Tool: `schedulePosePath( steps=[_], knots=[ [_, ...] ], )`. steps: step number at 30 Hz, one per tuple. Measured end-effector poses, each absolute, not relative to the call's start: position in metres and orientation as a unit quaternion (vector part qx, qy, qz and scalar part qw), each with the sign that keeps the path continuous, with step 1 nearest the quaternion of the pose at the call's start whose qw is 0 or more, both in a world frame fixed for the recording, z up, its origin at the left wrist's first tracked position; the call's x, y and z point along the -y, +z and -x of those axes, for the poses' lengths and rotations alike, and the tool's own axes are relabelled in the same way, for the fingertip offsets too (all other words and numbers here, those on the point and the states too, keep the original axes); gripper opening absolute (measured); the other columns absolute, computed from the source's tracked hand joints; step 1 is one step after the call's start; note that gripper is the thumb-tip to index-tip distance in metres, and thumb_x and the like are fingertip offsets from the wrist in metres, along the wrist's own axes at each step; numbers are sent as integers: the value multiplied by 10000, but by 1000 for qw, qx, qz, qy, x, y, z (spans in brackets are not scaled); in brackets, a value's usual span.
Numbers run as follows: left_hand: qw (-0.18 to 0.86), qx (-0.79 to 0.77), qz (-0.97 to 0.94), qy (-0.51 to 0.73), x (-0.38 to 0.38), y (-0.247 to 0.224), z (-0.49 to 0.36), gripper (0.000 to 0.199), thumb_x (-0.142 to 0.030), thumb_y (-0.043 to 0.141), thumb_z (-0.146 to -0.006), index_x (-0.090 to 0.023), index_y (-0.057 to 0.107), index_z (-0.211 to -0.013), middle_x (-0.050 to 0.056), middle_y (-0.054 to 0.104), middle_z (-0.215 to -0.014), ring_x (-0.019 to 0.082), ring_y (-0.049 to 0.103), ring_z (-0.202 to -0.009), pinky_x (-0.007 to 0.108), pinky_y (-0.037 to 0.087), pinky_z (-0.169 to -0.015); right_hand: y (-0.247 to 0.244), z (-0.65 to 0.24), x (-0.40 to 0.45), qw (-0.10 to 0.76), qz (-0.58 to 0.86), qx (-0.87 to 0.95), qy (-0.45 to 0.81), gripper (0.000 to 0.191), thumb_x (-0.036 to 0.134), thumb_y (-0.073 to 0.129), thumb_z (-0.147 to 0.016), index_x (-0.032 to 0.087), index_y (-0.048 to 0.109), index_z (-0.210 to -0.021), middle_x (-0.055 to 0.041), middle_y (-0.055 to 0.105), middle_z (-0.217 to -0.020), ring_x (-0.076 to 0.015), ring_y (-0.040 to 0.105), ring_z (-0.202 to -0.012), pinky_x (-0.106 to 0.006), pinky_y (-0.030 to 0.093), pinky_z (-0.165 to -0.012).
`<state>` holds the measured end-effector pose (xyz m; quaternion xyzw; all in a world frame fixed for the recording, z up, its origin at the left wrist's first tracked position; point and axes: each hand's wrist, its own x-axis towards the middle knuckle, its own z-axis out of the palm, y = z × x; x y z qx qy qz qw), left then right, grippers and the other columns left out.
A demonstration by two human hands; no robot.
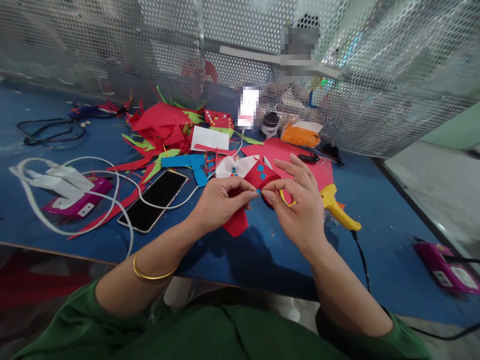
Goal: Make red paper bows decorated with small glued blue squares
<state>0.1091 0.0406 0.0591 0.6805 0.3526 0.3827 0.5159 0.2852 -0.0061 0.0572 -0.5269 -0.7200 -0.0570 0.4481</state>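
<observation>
My left hand [228,202] and my right hand [298,205] meet over the middle of the table. Between their fingertips is a tiny blue paper piece [258,191], pinched by thumb and forefinger on both sides. The other fingers of my right hand are raised and spread. A red paper piece [262,174] with blue squares on it lies just beyond the fingertips. More red paper [237,224] shows below my left hand, which partly hides it. Behind my right hand, a yellow handle loop [287,197] is partly covered. A white paper piece [234,166] with small blue marks lies behind the hands.
A yellow glue gun [339,207] lies right, its black cord running off the front edge. A phone [153,201], white cables and a purple power strip [80,197] lie left. Red and green paper scraps [161,125] are heaped behind, before a perforated metal screen [240,65].
</observation>
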Motion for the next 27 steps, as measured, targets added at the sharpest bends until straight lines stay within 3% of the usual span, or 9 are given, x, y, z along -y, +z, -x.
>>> schedulePosePath(
  steps=[15,22,25,27],
  knots=[
    [479,-335,-698,413,-42,55,-109,123,-262,705,-820,-154,716,-762,-8,665,-670,89,596,-553,193,475,-545,54,-279,8,463,528,712,-10,90,231,629,-882,225,664,-800,-111,659,-1295,-282,461,-1378,-540,368,-1124],
    [499,-354,-672,418,-41,56,-108,156,-300,717,-821,-148,726,-786,-9,662,-626,102,610,-564,200,486,-557,63,-284,10,522,576,614,136,73,237,666,-832,220,687,-764,-93,654,-1319,-277,534,-1313,-521,371,-1105],
    [506,-375,-652,422,-41,57,-107,164,-308,713,-819,-146,724,-796,1,679,-653,109,625,-578,210,498,-575,63,-293,6,546,577,557,241,77,281,700,-803,218,701,-758,-77,700,-1223,-267,599,-1216,-481,419,-1041],
    [509,-383,-647,419,-41,58,-107,162,-307,711,-812,-146,720,-791,3,681,-662,111,625,-580,214,499,-576,63,-297,4,546,565,539,303,100,300,709,-788,215,694,-738,-57,741,-1029,-238,651,-1063,-412,478,-915]
  ],
)
